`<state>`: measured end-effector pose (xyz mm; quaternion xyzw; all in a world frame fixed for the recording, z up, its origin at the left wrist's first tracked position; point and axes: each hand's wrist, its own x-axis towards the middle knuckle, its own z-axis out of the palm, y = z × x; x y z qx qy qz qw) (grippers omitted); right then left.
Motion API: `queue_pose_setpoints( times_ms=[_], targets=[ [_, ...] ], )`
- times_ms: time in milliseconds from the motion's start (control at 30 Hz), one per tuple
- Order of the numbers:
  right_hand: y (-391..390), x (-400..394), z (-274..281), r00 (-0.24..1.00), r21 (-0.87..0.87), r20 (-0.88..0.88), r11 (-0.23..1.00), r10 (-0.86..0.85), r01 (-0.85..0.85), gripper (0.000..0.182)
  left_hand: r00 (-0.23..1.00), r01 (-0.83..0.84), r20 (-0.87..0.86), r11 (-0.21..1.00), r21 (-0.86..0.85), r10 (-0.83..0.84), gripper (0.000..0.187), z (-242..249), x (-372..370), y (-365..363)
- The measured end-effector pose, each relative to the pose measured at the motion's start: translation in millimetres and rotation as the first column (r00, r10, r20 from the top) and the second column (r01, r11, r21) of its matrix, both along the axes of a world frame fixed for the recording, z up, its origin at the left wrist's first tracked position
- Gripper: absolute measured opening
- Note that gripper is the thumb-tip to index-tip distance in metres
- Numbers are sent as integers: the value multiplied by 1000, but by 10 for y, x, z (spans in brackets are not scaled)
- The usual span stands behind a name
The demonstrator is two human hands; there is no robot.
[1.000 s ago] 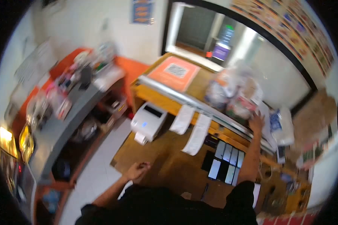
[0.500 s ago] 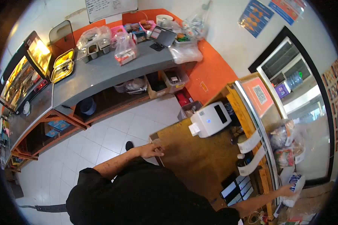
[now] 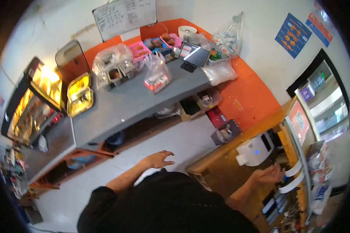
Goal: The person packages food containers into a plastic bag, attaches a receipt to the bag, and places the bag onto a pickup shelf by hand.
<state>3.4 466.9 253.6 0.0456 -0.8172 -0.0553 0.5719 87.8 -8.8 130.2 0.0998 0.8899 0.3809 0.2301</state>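
My left hand [image 3: 159,159] hangs over the tiled floor near the corner of the wooden counter, its fingers loosely apart with nothing in them. Over the right part of that counter is my right hand [image 3: 269,173], slightly blurred, fingers loosely bent and no object visible in it. Just beside its fingertips curl strips of white paper [image 3: 292,185]. A white receipt printer [image 3: 256,150] with a blue light stands beyond the hand. Behind the counter's glass edge lies a white plastic bag with blue lettering [image 3: 321,197], apart from my hand.
A grey counter [image 3: 144,106] crosses the far side, holding a plastic bag with a box [image 3: 158,79], a tablet on a stand [image 3: 196,56] and metal trays [image 3: 80,101]. A lit food warmer [image 3: 35,101] stands left. Bins [image 3: 225,132] sit below the orange wall.
My right hand has come away from the white bag with blue lettering and moved back over the wooden counter. The view has shifted toward the grey counter; my left hand stays free.
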Motion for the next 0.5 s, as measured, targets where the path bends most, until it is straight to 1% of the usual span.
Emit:
queue_pose_setpoints(
  times_ms=[33, 67, 100, 133, 167, 200, 233, 267, 333, 367, 400, 433, 467, 500],
  targets=[
    [-239, -208, -31, 981, -162, -124, 973, 146, -165, 41, 1000, -22, -13, 1000, -20, 22, 59, 169, -44, -94],
    [-492, -465, -23, 929, -287, -266, 900, 256, -330, 41, 997, -22, -74, 1000, 14, 23, 58, 103, -100, -199],
    [-740, -639, 7, 857, -436, -361, 746, 367, -503, 41, 996, -29, -79, 999, 21, 31, 58, 128, -156, -266],
    [-952, -814, 53, 759, -534, -476, 539, 445, -651, 41, 995, -41, -86, 998, 38, 44, 57, 143, -214, -305],
    [-1077, -988, 91, 717, -488, -494, 526, 492, -697, 40, 997, -21, -79, 999, 33, 24, 57, 166, -274, -335],
    [-1163, -1151, 128, 671, -435, -508, 511, 540, -741, 39, 996, -60, -56, 994, 88, 65, 56, 193, -335, -340],
    [-1249, -1288, 116, 771, -438, -440, 640, 461, -632, 37, 994, -101, -26, 984, 144, 106, 55, 197, -385, -334],
    [-1340, -1422, 64, 854, -429, -372, 749, 363, -505, 36, 996, -84, -21, 986, 144, 88, 55, 182, -435, -327],
    [-1563, -1719, -31, 875, -494, -176, 728, 451, -475, 29, 986, -168, 63, 956, 242, 157, 55, 125, -540, -319],
    [-1731, -1793, -40, 814, -689, 96, 629, 572, -360, 30, 983, -163, 121, 953, 255, 136, 55, 10, -619, -338],
    [-1898, -1862, -6, 645, -826, 316, 537, 696, -174, 33, 985, -150, 118, 955, 254, 124, 55, -51, -690, -387],
    [-1933, -2015, -251, 391, -764, 547, 633, 740, -130, 34, 981, -166, 150, 932, 321, 123, 55, -101, -765, -455],
    [-1962, -2178, -518, 91, -681, 717, 722, 691, -122, 38, 976, -184, 182, 904, 387, 121, 55, -141, -868, -523],
    [-2047, -2282, -563, -146, -590, 802, 806, 579, -42, 44, 960, -235, 233, 903, 361, 157, 56, -178, -989, -591]
  ],
)
